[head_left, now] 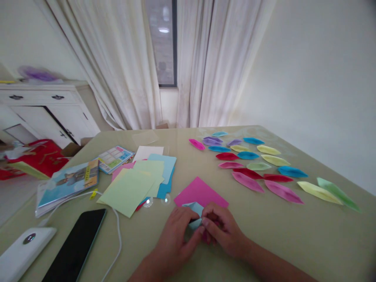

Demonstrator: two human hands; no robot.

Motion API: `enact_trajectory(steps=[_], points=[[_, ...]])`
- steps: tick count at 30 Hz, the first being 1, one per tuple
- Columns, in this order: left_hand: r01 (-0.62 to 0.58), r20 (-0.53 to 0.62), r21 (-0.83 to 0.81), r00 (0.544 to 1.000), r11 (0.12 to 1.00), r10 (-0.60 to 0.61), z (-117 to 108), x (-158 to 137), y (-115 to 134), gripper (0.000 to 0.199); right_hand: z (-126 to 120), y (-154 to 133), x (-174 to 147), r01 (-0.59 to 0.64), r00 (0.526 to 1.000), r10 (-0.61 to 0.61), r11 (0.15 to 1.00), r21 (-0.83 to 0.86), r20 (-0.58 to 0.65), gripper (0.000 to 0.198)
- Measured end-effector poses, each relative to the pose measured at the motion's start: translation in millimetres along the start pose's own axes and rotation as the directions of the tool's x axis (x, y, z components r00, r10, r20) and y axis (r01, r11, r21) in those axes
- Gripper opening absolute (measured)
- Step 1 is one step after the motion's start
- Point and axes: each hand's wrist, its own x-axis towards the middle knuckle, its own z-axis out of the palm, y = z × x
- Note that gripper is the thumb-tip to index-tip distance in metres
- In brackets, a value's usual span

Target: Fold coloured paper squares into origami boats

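Note:
A small piece of light blue folded paper (194, 224) is pinched between my two hands near the front middle of the table. My left hand (179, 231) grips its left side, thumb below and fingers above. From the right, my right hand (225, 227) closes on its edge, fingertips meeting the left thumb. Part of the paper is hidden behind the fingers. Beneath and just beyond the hands lies a flat magenta paper square (199, 192). Several folded paper boats (254, 166), pointed at both ends and in many colours, are spread over the right side of the table.
Left of my hands, loose coloured paper sheets (129, 192) overlap. Farther left lie books (69, 184), a black phone (78, 244), and a white power bank (26, 250) with a white cable (120, 235). Two small clear discs (166, 199) sit beside the sheets. Curtains (123, 66) hang behind the table.

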Motion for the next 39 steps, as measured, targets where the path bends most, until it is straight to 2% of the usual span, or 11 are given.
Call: enact_trajectory(steps=[4, 8, 14, 23, 33, 39], points=[[-0.028, 0.036, 0.031, 0.999, 0.999, 0.027, -2.8, 1.1, 1.4, 0.017, 1.6, -0.5, 0.3, 0.031, 1.0, -0.03, 0.999, -0.029, 0.004, 0.033], [-0.019, 0.011, 0.085, 1.0, 0.996, 0.018, -4.3, 1.6, 1.1, 0.02, 2.1, 2.7, 5.2, 0.083, 0.997, -0.083, 0.994, -0.065, 0.01, 0.033], [-0.063, -0.001, 0.241, 0.998, 0.968, 0.065, -2.7, 3.6, -3.2, 0.016, 4.4, 9.1, 14.3, 0.158, 0.987, -0.156, 0.974, -0.163, 0.025, 0.035], [-0.058, -0.036, 0.435, 0.996, 0.899, 0.081, -0.6, 1.8, -5.8, 0.011, 4.4, 7.7, 21.7, 0.299, 0.942, -0.335, 0.875, -0.382, -0.03, 0.024], [-0.05, -0.061, 0.449, 0.994, 0.892, 0.086, -0.5, 2.1, -11.9, 0.011, 6.4, 10.5, 24.9, 0.286, 0.937, -0.347, 0.838, -0.465, -0.049, 0.021], [-0.042, -0.1, 0.423, 0.991, 0.905, 0.093, 3.1, 3.3, -12.9, 0.01, 3.5, 11.3, 26.2, 0.3, 0.933, -0.36, 0.816, -0.494, -0.028, 0.027]])
